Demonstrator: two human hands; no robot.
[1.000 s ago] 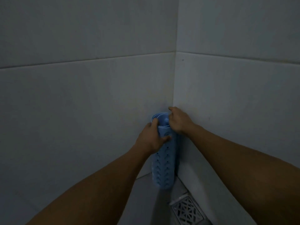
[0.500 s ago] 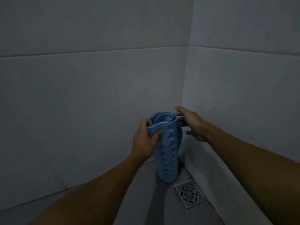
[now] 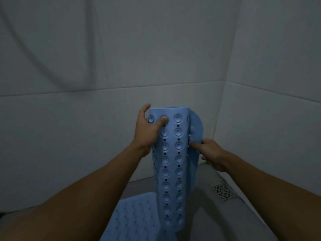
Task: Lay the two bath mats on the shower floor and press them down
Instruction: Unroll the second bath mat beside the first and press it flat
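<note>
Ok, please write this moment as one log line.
left hand: grips rolled mat | right hand: pinches its loose edge | second mat: flat on floor

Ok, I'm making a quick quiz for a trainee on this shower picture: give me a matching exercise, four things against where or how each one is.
Things:
1. rolled mat
2. flat mat
3. floor drain
4. left hand

States:
A. set in the floor by the right wall
B. held up, partly unrolled
C. lying on the shower floor
D. grips the roll near its top

Pairs: 1-B, 2-C, 3-A, 4-D
</note>
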